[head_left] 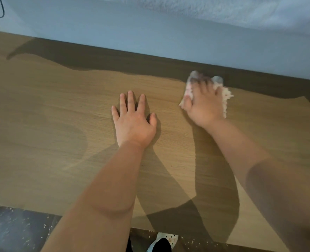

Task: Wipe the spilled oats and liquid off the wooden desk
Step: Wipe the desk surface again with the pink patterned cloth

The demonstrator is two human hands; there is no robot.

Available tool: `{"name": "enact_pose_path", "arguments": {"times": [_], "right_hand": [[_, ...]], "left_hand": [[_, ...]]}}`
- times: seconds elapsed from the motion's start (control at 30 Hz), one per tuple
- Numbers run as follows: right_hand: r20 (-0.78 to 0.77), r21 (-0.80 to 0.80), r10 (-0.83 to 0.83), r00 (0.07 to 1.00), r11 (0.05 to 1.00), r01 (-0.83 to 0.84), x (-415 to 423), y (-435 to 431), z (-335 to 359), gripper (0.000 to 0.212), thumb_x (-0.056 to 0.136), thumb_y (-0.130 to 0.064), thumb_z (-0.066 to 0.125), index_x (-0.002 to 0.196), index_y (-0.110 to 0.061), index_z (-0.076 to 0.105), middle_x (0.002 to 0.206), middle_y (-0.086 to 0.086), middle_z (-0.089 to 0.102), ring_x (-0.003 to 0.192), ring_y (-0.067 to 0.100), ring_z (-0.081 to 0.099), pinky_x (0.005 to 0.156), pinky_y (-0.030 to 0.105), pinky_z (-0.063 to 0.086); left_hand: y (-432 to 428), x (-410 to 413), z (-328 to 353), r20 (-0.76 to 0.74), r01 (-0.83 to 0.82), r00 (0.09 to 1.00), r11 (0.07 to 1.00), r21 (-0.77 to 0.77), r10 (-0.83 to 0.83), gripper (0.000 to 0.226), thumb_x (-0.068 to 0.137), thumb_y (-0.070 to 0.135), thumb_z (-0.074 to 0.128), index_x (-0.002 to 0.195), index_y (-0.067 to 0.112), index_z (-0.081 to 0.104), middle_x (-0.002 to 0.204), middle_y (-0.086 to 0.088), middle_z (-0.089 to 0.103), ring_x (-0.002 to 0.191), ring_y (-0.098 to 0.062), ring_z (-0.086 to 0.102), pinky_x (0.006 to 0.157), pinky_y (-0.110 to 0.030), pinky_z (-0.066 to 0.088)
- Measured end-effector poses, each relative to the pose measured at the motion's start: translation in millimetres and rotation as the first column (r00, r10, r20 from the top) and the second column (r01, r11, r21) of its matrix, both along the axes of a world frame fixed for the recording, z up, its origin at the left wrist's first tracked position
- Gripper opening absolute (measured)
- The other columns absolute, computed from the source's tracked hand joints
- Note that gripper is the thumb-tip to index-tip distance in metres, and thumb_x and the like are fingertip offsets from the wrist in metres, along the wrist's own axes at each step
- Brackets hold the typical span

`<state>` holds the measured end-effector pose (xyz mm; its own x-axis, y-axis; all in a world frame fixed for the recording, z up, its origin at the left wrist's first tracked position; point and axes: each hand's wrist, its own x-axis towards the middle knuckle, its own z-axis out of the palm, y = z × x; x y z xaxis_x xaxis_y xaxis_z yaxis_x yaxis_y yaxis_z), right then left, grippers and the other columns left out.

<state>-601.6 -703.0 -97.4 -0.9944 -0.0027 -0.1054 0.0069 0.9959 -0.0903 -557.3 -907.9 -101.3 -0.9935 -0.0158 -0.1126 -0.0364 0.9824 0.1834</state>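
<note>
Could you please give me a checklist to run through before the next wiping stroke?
1. Right hand presses the cloth onto the desk: ok.
2. Left hand lies flat on the desk, apart from the cloth: ok.
3. Oats on the visible desk top: none seen, ok.
4. Liquid on the desk: cannot tell, because of shadows and blur.
5. Floor below the near edge: pale flecks scattered, not ok.

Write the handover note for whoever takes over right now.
Left hand: flat on the desk, fingers spread, holding nothing.
Right hand: presses the cloth on the desk near its far edge; blurred.
Done: the desk shows no oats or liquid in view.
Left: check the strip under the cloth; pale flakes lie on the floor by the near edge.
</note>
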Motion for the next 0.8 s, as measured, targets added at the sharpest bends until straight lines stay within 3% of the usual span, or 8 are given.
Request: {"name": "enact_pose_path", "arguments": {"times": [0.07, 0.13, 0.27, 0.33, 0.5, 0.57, 0.67, 0.8], "right_hand": [[0.054, -0.038, 0.303, 0.951, 0.953, -0.301, 24, 3, 4, 0.070, 0.095, -0.054, 0.008, 0.157, -0.021, 0.010, 0.165, 0.004, 0.004, 0.151, 0.022, 0.001, 0.121, 0.048, 0.001], [0.081, 0.000, 0.419, 0.904, 0.907, -0.421, 30, 28, 5, 0.071, 0.093, -0.058, 0.005, 0.157, -0.025, 0.008, 0.165, 0.001, 0.002, 0.151, 0.019, 0.000, 0.120, 0.046, -0.002], [0.010, 0.033, -0.111, 0.994, 0.993, 0.111, 7, 49, 1, 0.067, 0.096, -0.050, 0.015, 0.156, -0.021, 0.009, 0.164, 0.009, 0.011, 0.150, 0.027, 0.008, 0.119, 0.057, 0.009], [0.012, 0.027, -0.204, 0.979, 0.979, 0.204, 12, 22, 0, 0.066, 0.098, -0.047, 0.016, 0.157, -0.018, 0.007, 0.164, 0.010, 0.007, 0.151, 0.028, 0.004, 0.119, 0.058, 0.006], [0.090, -0.063, 0.340, 0.936, 0.940, -0.335, 76, -4, 5, 0.064, 0.097, -0.050, 0.012, 0.156, -0.026, 0.016, 0.164, -0.001, 0.004, 0.151, 0.020, -0.002, 0.120, 0.054, -0.003], [0.143, -0.161, 0.419, 0.897, 0.904, -0.396, 84, 20, 14, 0.055, 0.099, -0.044, 0.029, 0.153, -0.037, 0.021, 0.163, -0.011, -0.003, 0.149, 0.015, -0.016, 0.115, 0.047, -0.018], [0.192, -0.361, 0.314, 0.930, 0.904, -0.231, 95, 36, 41, 0.067, 0.094, -0.015, 0.052, 0.144, -0.051, 0.026, 0.158, -0.016, -0.017, 0.143, 0.010, -0.031, 0.111, 0.040, -0.027], [0.131, -0.312, -0.169, 0.977, 0.928, 0.202, 88, 12, 42, 0.055, 0.104, -0.033, 0.029, 0.156, -0.030, 0.011, 0.164, -0.002, -0.010, 0.149, 0.017, -0.017, 0.118, 0.046, -0.014]], "left_hand": [[0, 0, 0, 0.002, 0.004, 1.000, 1.000, -0.005, -0.004, 0.066, 0.097, 0.051, 0.027, 0.157, 0.027, 0.012, 0.165, -0.007, 0.000, 0.151, -0.027, -0.006, 0.121, -0.053, 0.000], [0, 0, 0, 0.004, 0.002, 1.000, 1.000, -0.006, -0.002, 0.066, 0.097, 0.051, 0.028, 0.157, 0.027, 0.012, 0.165, -0.007, 0.000, 0.151, -0.027, -0.006, 0.121, -0.053, 0.000], [0, 0, 0, 0.000, -0.004, 1.000, 1.000, -0.005, 0.004, 0.066, 0.097, 0.051, 0.029, 0.156, 0.027, 0.014, 0.165, -0.007, 0.001, 0.151, -0.027, -0.005, 0.121, -0.052, 0.000], [1, 0, 0, -0.005, -0.009, 1.000, 1.000, -0.003, 0.009, 0.066, 0.097, 0.051, 0.030, 0.156, 0.027, 0.015, 0.165, -0.007, 0.003, 0.151, -0.027, -0.005, 0.121, -0.052, 0.000], [0, 0, 1, -0.002, -0.006, 1.000, 1.000, -0.008, 0.006, 0.065, 0.097, 0.050, 0.030, 0.156, 0.027, 0.015, 0.165, -0.007, 0.003, 0.151, -0.027, -0.004, 0.121, -0.051, 0.000], [1, 0, 2, 0.001, -0.008, 1.000, 1.000, -0.011, 0.008, 0.065, 0.097, 0.051, 0.030, 0.156, 0.027, 0.014, 0.165, -0.007, 0.003, 0.151, -0.026, -0.004, 0.121, -0.051, 0.000], [1, 1, 1, -0.006, -0.013, 1.000, 1.000, -0.007, 0.013, 0.065, 0.097, 0.050, 0.031, 0.156, 0.027, 0.015, 0.165, -0.006, 0.003, 0.151, -0.026, -0.004, 0.121, -0.051, 0.001], [1, 0, 2, -0.008, -0.015, 1.000, 1.000, -0.003, 0.015, 0.065, 0.097, 0.050, 0.032, 0.156, 0.027, 0.016, 0.165, -0.006, 0.004, 0.151, -0.026, -0.004, 0.121, -0.051, 0.001]]}}
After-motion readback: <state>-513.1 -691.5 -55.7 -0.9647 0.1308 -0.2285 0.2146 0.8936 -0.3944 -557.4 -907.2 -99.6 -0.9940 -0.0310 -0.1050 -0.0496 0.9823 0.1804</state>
